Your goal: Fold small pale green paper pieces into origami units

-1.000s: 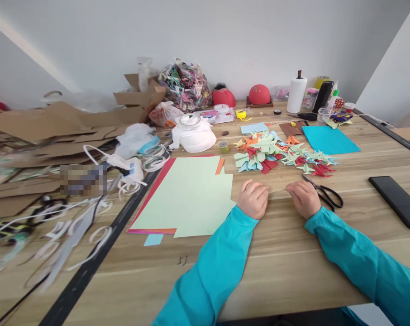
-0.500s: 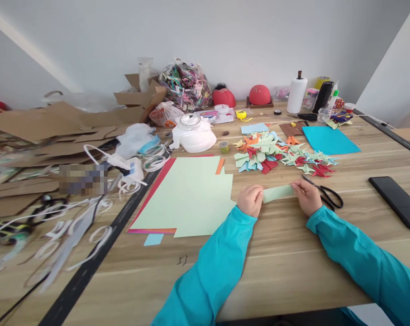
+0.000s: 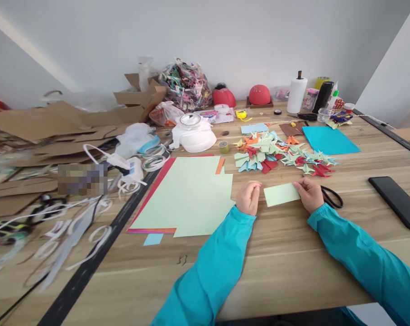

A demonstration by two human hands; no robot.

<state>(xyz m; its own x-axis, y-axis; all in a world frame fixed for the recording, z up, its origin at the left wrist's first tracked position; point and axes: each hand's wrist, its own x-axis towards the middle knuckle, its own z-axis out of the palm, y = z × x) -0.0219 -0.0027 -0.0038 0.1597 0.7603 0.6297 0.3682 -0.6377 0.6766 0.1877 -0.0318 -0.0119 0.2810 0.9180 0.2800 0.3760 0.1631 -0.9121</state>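
A pale green rectangular slip of paper [image 3: 281, 194] is pinched at its right end by my right hand [image 3: 310, 194]. Just beyond its left end, a small gap separates the slip from my left hand [image 3: 247, 198], whose fingers are bent in toward the thumb with nothing visible in them. Black-handled scissors [image 3: 333, 197] lie partly hidden behind my right hand. To the left of my left hand is a stack of large pale green sheets [image 3: 188, 194], with red paper showing under its edge. Folded paper shapes [image 3: 266, 149] in green, red, orange and blue are heaped beyond both hands.
A black phone [image 3: 397, 201] lies at the right. A turquoise sheet [image 3: 330, 140] is behind the folded shapes. Blue [image 3: 153, 239] and orange [image 3: 220, 166] slips lie by the stack. Cables, a power strip [image 3: 134, 169] and cardboard [image 3: 72, 117] crowd the left.
My left hand has let go of the slip's left end and drawn slightly left. The slip now shows more of its face, held by my right hand alone.
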